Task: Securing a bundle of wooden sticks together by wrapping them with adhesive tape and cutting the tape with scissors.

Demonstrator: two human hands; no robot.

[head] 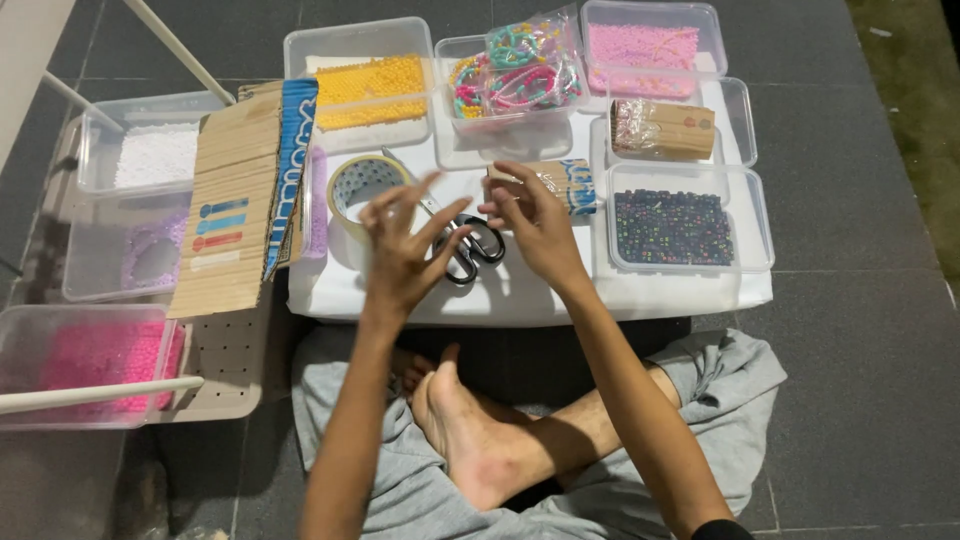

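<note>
The white tabletop (620, 295) was low, and the person sat cross-legged on the floor in front of it. Many clear boxes sat on it. One held yellow beads (368, 88), one held pink beads (640, 45), and one held dark beads (672, 227). A big box of bright pink beads (85, 360) sat on the floor to the left. A stack of wooden sticks (235, 205) lay beside a roll of tape (362, 183).

The left hand (400, 250) was held up over the tabletop with its fingers spread apart, holding nothing. The right hand (535, 225) was also spread and empty. Between the hands, just under them, lay the black scissors (470, 245), near the front edge of the tabletop.

The scissors could poke a finger if a hand came down fast on the blades. A bump from an arm could also tip a bead box, and the beads would roll everywhere.
</note>
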